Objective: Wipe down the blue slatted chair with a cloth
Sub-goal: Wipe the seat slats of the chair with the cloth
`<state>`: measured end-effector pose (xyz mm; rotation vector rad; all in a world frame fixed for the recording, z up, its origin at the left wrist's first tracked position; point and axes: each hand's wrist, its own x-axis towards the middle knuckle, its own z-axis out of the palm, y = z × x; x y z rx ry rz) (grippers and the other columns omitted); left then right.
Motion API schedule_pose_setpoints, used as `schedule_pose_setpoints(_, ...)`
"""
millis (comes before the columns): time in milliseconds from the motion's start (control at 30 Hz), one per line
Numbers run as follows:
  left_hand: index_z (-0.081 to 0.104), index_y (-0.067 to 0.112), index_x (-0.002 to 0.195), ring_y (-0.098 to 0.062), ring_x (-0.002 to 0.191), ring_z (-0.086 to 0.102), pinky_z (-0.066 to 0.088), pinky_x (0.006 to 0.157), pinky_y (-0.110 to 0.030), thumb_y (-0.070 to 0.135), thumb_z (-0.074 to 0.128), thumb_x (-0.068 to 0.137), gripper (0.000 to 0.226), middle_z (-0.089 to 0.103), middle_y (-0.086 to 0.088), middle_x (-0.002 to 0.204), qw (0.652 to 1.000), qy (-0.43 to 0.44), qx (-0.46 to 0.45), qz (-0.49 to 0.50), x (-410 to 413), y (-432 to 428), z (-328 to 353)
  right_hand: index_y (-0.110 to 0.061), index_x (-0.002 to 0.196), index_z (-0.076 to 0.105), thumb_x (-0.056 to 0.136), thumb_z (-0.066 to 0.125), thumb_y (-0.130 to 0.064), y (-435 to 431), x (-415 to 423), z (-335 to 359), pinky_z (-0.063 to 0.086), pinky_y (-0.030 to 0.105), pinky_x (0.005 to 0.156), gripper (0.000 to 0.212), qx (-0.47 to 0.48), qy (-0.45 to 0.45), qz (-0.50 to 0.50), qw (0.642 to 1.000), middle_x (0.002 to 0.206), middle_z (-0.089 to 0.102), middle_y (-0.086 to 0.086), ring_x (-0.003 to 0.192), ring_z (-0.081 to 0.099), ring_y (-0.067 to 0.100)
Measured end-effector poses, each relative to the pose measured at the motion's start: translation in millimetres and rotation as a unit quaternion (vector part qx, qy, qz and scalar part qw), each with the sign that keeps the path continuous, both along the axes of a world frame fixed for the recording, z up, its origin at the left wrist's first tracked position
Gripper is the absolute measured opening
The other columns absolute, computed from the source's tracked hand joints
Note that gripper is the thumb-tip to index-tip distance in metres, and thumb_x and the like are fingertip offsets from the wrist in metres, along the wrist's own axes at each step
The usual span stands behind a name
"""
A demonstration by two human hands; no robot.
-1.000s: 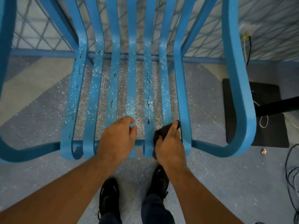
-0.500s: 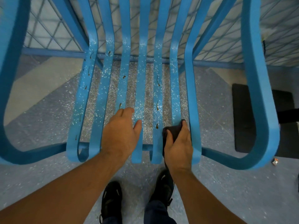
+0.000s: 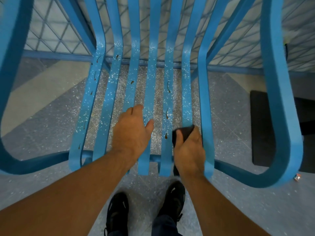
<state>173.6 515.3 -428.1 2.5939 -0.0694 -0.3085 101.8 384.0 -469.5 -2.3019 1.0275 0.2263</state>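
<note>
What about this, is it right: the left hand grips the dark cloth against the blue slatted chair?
No. The head view shows the right hand gripping the dark cloth against the blue slatted chair; the left hand rests bare on it.

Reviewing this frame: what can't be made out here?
Head view:
- Cloth: mostly covered by the right hand gripping it; shape unclear.
- Left hand: fingertips hidden under its own knuckles; grip unclear.
- Chair: backrest top cut off by the upper edge.
- Small floor object: too small to identify.
</note>
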Motion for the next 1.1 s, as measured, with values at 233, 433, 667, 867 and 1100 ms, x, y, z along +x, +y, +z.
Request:
schedule_pose_setpoints(233,0.044,0.007,0.136,-0.026,0.117,0.044,0.042,0.094,-0.035,0.038,0.059,0.092,0.056,0.052,-0.011,0.129,0.999,-0.018,0.034,0.000,15,5,-7,-0.013,0.134,0.036,0.097,0.043,-0.054,-10,25,1,0.051,0.034,0.059,0.055,0.026,0.078,-0.007,0.997,0.099,0.059,0.006,0.077,0.059,0.021)
schedule_pose_setpoints(433,0.044,0.003,0.135,-0.029,0.112,0.050,0.048,0.087,-0.040,0.034,0.058,0.094,0.053,0.054,-0.016,0.124,0.998,-0.016,0.041,0.051,41,16,-16,-0.013,0.124,0.044,0.099,0.033,-0.055,-8,27,0,0.052,0.038,0.065,0.050,0.009,0.004,-0.041,0.999,0.100,0.058,0.005,0.085,0.058,0.024)
schedule_pose_setpoints(667,0.050,0.003,0.111,-0.029,0.085,0.060,0.049,0.066,-0.035,0.044,0.063,0.089,0.048,0.061,-0.011,0.098,0.989,0.099,0.088,0.071,76,14,-19,-0.012,0.141,0.031,0.099,0.045,-0.046,-7,13,-4,0.053,0.043,0.085,0.056,-0.018,0.044,0.036,0.998,0.129,0.056,0.011,0.108,0.060,0.030)
schedule_pose_setpoints(867,0.049,0.010,0.067,-0.017,0.055,0.053,0.037,0.043,-0.023,0.038,0.065,0.090,0.039,0.054,-0.004,0.065,0.980,0.133,0.138,0.048,95,5,-18,-0.007,0.112,0.053,0.098,0.027,-0.060,-20,58,-4,0.031,0.028,0.052,0.061,0.013,0.064,-0.041,0.997,0.087,0.045,0.002,0.073,0.044,0.018)
schedule_pose_setpoints(1100,0.051,0.008,0.068,-0.015,0.052,0.053,0.032,0.037,-0.022,0.031,0.065,0.091,0.036,0.055,-0.005,0.065,0.975,0.151,0.158,0.040,98,1,-17,-0.012,0.147,0.025,0.098,0.044,-0.044,-13,24,-13,0.055,0.040,0.090,0.061,0.001,-0.024,0.058,0.998,0.134,0.051,0.009,0.117,0.056,0.027)
